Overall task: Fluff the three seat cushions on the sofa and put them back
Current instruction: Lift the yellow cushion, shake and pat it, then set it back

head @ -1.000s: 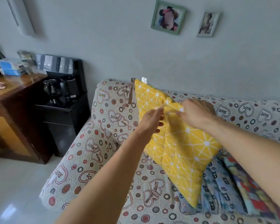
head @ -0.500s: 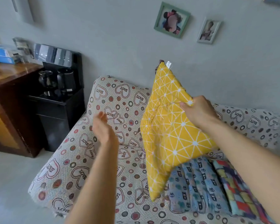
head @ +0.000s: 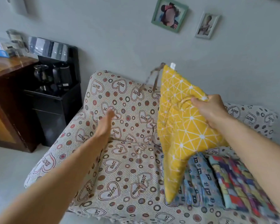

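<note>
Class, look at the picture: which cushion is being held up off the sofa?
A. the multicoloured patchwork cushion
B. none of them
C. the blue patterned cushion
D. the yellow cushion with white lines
D: the right hand grips the yellow cushion in the air, while the blue cushion and the multicoloured cushion lie on the sofa.
</note>
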### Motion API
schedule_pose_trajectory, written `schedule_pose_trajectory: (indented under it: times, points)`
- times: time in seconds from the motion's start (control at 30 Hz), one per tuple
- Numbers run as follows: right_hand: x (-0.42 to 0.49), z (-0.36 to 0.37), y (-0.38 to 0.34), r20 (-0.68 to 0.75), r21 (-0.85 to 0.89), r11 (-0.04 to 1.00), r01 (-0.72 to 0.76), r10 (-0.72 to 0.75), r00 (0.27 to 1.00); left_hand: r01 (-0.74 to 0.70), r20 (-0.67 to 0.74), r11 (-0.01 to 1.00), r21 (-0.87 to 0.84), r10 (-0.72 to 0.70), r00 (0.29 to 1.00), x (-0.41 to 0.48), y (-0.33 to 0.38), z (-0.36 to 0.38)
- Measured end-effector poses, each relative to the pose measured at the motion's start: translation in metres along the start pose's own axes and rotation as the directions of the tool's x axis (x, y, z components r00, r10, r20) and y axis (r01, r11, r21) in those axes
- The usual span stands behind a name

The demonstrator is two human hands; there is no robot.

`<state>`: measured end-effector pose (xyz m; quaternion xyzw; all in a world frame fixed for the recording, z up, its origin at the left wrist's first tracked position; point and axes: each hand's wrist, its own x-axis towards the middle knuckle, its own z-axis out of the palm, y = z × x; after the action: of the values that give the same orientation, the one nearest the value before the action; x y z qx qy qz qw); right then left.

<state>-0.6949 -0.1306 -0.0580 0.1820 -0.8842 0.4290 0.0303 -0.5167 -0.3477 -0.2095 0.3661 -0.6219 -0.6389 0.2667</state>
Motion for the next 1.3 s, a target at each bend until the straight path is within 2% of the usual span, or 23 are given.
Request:
schedule_pose_trajectory:
  times: [0.03,0.07,0.1,0.13,0.17,0.2,0.23,0.3,0.47,0.57,0.6,0.67,0.7,0.73,0.77,0.8,0.83,0.9,1.03,1.13,1.2,1.27,1.3]
  points:
    - [-0.001,0.004,-0.003,0.0,0.048,0.999,-0.018,0.018,1.0,0.018,-0.171,0.986,-0.163,-0.046,0.984,0.007,0.006,0.005]
    - [-0.001,0.012,-0.006,0.014,0.111,0.993,-0.04,0.039,0.999,0.03,-0.241,0.944,-0.328,-0.114,0.964,0.004,0.012,0.017]
    - [-0.004,0.023,-0.011,0.034,0.189,0.979,-0.073,0.068,0.997,0.039,-0.218,0.886,-0.462,-0.156,0.963,-0.003,0.016,0.038]
    - [-0.005,0.035,-0.014,0.051,0.26,0.96,-0.099,0.088,0.995,0.092,-0.049,0.861,-0.501,-0.135,0.99,-0.019,0.017,0.07]
    - [-0.008,0.046,-0.019,0.064,0.311,0.943,-0.117,0.102,0.993,0.151,0.192,0.876,-0.457,-0.069,0.979,-0.04,0.015,0.103]
    - [-0.011,0.053,-0.022,0.077,0.327,0.935,-0.137,0.118,0.99,0.189,0.382,0.927,-0.323,-0.055,0.923,-0.06,0.012,0.126]
    - [-0.011,0.055,-0.025,0.072,0.334,0.93,-0.152,0.136,0.988,0.165,0.483,0.956,-0.242,-0.029,0.875,-0.069,0.007,0.145]
    - [-0.002,0.045,-0.021,0.044,0.326,0.928,-0.184,0.179,0.983,0.111,0.532,0.976,-0.185,0.004,0.847,-0.065,-0.004,0.15]
    - [0.012,0.03,0.007,0.091,0.252,0.944,-0.211,0.194,0.977,0.044,0.388,0.996,-0.075,-0.011,0.922,-0.028,-0.008,0.062]
    - [0.012,0.029,0.001,0.121,0.299,0.925,-0.236,0.208,0.971,0.029,0.059,0.984,-0.178,-0.019,0.998,-0.009,0.021,0.018]
    - [0.013,0.029,-0.005,0.129,0.323,0.915,-0.24,0.209,0.969,0.019,-0.095,0.967,-0.256,-0.044,0.995,-0.003,0.033,0.009]
    - [0.012,0.036,-0.022,0.162,0.394,0.892,-0.221,0.169,0.972,0.009,-0.354,0.917,-0.399,-0.163,0.921,0.0,0.051,0.017]
    - [0.008,0.044,-0.033,0.182,0.443,0.874,-0.201,0.132,0.974,0.05,-0.303,0.909,-0.414,-0.189,0.934,-0.01,0.061,0.035]
    - [0.005,0.054,-0.045,0.199,0.472,0.862,-0.183,0.098,0.975,0.123,-0.079,0.905,-0.406,-0.168,0.983,-0.028,0.07,0.061]
    - [0.002,0.062,-0.056,0.198,0.487,0.857,-0.166,0.076,0.977,0.227,0.197,0.904,-0.363,-0.164,0.967,-0.044,0.074,0.09]
    - [0.0,0.066,-0.064,0.192,0.489,0.857,-0.161,0.075,0.979,0.277,0.352,0.916,-0.29,-0.167,0.921,-0.052,0.073,0.109]
    - [0.001,0.066,-0.073,0.184,0.491,0.857,-0.153,0.069,0.981,0.246,0.386,0.944,-0.221,-0.147,0.911,-0.051,0.072,0.113]
    - [0.01,0.053,-0.076,0.168,0.472,0.874,-0.114,0.037,0.985,0.083,0.342,0.975,-0.206,-0.008,0.94,-0.033,0.065,0.09]
    - [0.023,0.02,-0.064,0.161,0.374,0.927,0.02,-0.086,0.983,-0.067,0.07,0.987,-0.149,0.078,0.994,-0.015,0.069,0.004]
    - [0.023,0.01,-0.064,0.18,0.376,0.926,0.036,-0.111,0.977,-0.086,-0.189,0.974,-0.21,0.046,0.981,-0.002,0.073,-0.048]
    - [0.023,0.005,-0.069,0.177,0.409,0.912,0.029,-0.111,0.978,-0.094,-0.423,0.942,-0.322,-0.054,0.904,-0.005,0.08,-0.061]
    - [0.017,0.013,-0.079,0.185,0.461,0.887,0.014,-0.112,0.976,-0.1,-0.462,0.9,-0.425,-0.121,0.879,-0.021,0.077,-0.041]
    - [0.011,0.022,-0.084,0.198,0.489,0.872,-0.002,-0.109,0.974,-0.038,-0.369,0.9,-0.435,-0.14,0.919,-0.038,0.072,-0.015]
